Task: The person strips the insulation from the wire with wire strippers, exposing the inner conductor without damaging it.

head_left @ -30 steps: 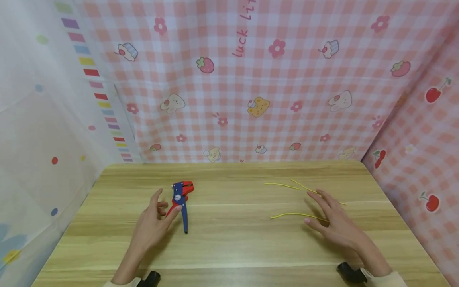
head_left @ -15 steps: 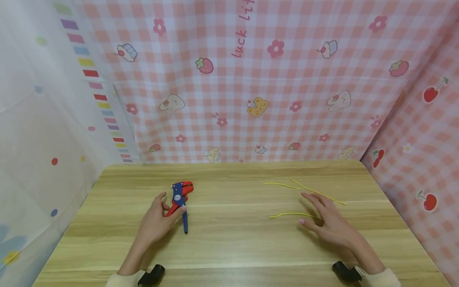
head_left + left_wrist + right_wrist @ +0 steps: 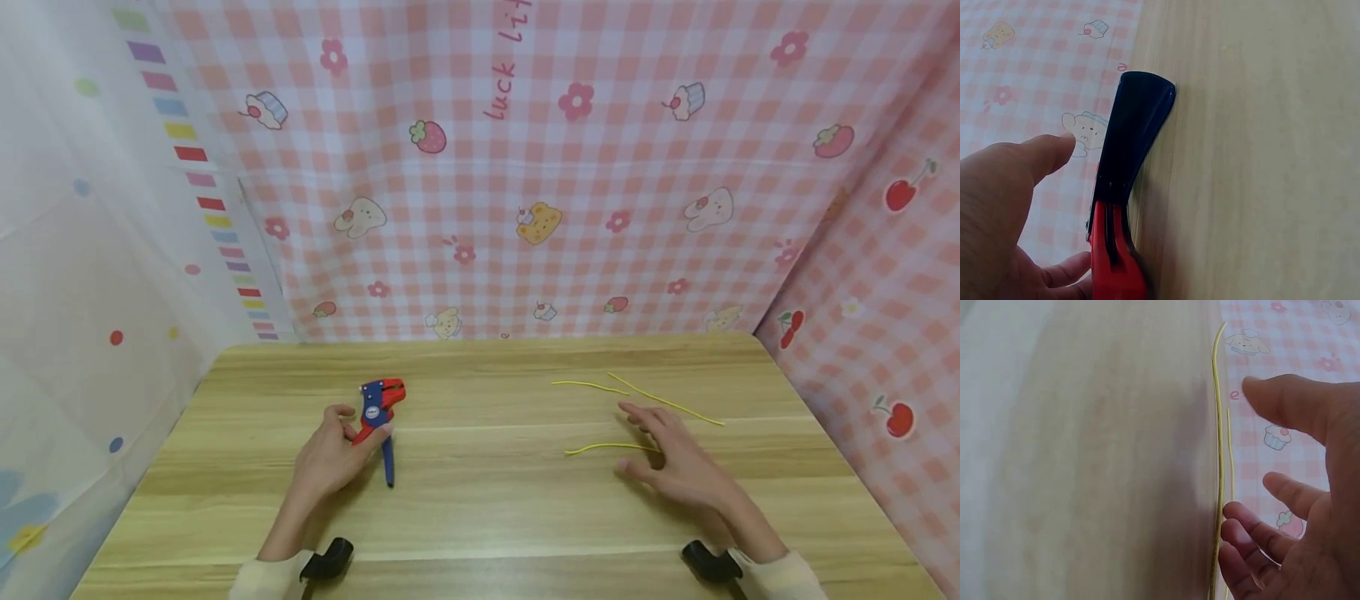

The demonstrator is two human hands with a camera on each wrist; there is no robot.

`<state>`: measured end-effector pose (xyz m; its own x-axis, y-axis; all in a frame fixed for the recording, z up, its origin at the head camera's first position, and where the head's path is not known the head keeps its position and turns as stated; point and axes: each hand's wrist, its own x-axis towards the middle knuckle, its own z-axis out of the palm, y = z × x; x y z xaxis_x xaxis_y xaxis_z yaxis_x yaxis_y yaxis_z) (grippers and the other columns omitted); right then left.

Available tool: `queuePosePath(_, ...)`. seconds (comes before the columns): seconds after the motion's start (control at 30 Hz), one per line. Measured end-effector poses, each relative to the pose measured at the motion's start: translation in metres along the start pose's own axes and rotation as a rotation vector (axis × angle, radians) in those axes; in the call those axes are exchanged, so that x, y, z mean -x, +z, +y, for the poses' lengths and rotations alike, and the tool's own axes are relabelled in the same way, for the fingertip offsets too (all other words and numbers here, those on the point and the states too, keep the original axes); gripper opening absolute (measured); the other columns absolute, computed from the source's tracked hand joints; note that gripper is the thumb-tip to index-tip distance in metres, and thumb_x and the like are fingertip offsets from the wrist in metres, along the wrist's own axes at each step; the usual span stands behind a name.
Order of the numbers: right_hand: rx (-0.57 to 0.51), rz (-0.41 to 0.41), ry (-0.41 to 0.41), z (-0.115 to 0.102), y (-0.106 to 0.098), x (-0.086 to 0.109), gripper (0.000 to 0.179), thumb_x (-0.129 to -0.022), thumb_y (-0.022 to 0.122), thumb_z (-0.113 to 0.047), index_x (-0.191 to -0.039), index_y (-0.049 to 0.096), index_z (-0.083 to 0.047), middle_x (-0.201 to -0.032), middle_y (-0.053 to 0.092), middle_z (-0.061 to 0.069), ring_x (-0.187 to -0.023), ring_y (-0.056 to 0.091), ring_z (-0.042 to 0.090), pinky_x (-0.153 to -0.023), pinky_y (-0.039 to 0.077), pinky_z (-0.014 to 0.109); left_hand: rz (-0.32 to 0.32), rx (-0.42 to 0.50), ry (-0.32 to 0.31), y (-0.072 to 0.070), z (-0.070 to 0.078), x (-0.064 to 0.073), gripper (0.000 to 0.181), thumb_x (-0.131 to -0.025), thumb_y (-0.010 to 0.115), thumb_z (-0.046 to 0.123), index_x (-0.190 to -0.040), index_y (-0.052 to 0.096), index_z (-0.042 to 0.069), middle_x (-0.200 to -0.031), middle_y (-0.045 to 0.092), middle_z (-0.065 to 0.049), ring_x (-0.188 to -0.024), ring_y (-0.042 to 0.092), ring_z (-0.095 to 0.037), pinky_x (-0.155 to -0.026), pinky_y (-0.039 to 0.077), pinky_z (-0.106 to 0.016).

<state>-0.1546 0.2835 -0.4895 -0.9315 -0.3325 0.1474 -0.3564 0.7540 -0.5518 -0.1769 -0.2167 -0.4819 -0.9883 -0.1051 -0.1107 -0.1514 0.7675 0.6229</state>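
Pink-and-white checked cloth [image 3: 465, 183] hangs behind a wood-grain table [image 3: 480, 508]. Over it, the hands stand well apart, neither clamped on anything. The left hand [image 3: 330, 457] straddles the red-and-blue tool [image 3: 378, 419], thumb on one side and fingers on the other; a gap shows beside the thumb in the left wrist view. The right hand [image 3: 671, 458] hovers with thumb and fingers parted.

The tool lies just to the left hand's right, its long axis running away from the person, handles near, red head far and turned rightward. The left hand is clearly nearer. Three yellow wires lie by the right hand: a slanting wire [image 3: 667, 402] beyond it, a near wire [image 3: 607, 446] running crosswise beneath its fingers, contact unclear, and a short wire [image 3: 588, 385] farther off.

The cloth's lettering [image 3: 501, 92] reads "luck li", cut off above. The tool's round badge [image 3: 372, 412] is too small to read.
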Motion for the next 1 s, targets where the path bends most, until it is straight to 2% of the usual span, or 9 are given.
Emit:
queuePosePath(0.17,0.018,0.015,-0.017,-0.004,0.004,-0.004,0.075,-0.089,0.080,-0.037,-0.152,0.047,-0.014,-0.136,0.053,0.010,-0.117,0.051,0.027,-0.090,0.049,0.050,0.018,-0.030,-0.026,0.001,0.002,-0.001,0.086,-0.086,0.062,0.076,-0.133,0.046,0.007,-0.109,0.067,-0.008,-0.081,0.060,-0.018,-0.062,0.041,-0.027)
queuePosePath(0.33,0.024,0.021,-0.026,-0.001,0.007,-0.010,0.070,-0.088,0.080,-0.032,-0.150,0.051,-0.015,-0.131,0.052,0.010,-0.111,0.047,0.024,-0.084,0.045,0.039,0.021,-0.065,-0.058,0.002,0.006,-0.001,0.088,-0.082,0.062,0.080,-0.130,0.047,0.007,-0.105,0.065,-0.008,-0.078,0.059,-0.019,-0.060,0.039,-0.027)
queuePosePath(0.5,-0.016,-0.012,0.030,0.002,0.007,-0.014,0.060,-0.090,0.079,-0.032,-0.145,0.056,-0.019,-0.130,0.052,0.008,-0.114,0.048,0.026,-0.086,0.045,0.040,0.014,-0.113,-0.079,0.003,0.011,-0.002,0.086,-0.083,0.064,0.077,-0.127,0.050,0.005,-0.094,0.060,-0.009,-0.074,0.055,-0.021,-0.057,0.036,-0.028)
queuePosePath(0.67,-0.021,-0.028,0.072,0.001,0.005,-0.018,0.044,-0.091,0.079,-0.032,-0.132,0.064,-0.025,-0.123,0.055,0.004,-0.112,0.047,0.025,-0.087,0.041,0.038,0.014,-0.145,-0.086,0.003,0.015,-0.003,0.082,-0.083,0.065,0.075,-0.123,0.053,0.004,-0.085,0.056,-0.006,-0.071,0.053,-0.021,-0.055,0.035,-0.029)
queuePosePath(0.87,0.031,-0.025,0.074,-0.003,0.005,-0.022,0.030,-0.089,0.080,-0.030,-0.116,0.068,-0.027,-0.108,0.058,0.001,-0.102,0.049,0.022,-0.082,0.040,0.035,0.003,-0.181,-0.101,0.001,0.017,-0.005,0.081,-0.082,0.066,0.074,-0.121,0.056,0.004,-0.084,0.058,-0.006,-0.073,0.055,-0.021,-0.054,0.037,-0.029)
queuePosePath(1.0,0.051,-0.021,0.074,-0.005,0.005,-0.026,0.023,-0.087,0.082,-0.028,-0.105,0.067,-0.026,-0.104,0.059,-0.001,-0.097,0.048,0.020,-0.080,0.038,0.034,-0.009,-0.185,-0.117,0.000,0.018,-0.005,0.080,-0.080,0.070,0.073,-0.120,0.057,0.004,-0.087,0.060,-0.006,-0.074,0.056,-0.021,-0.055,0.037,-0.030)
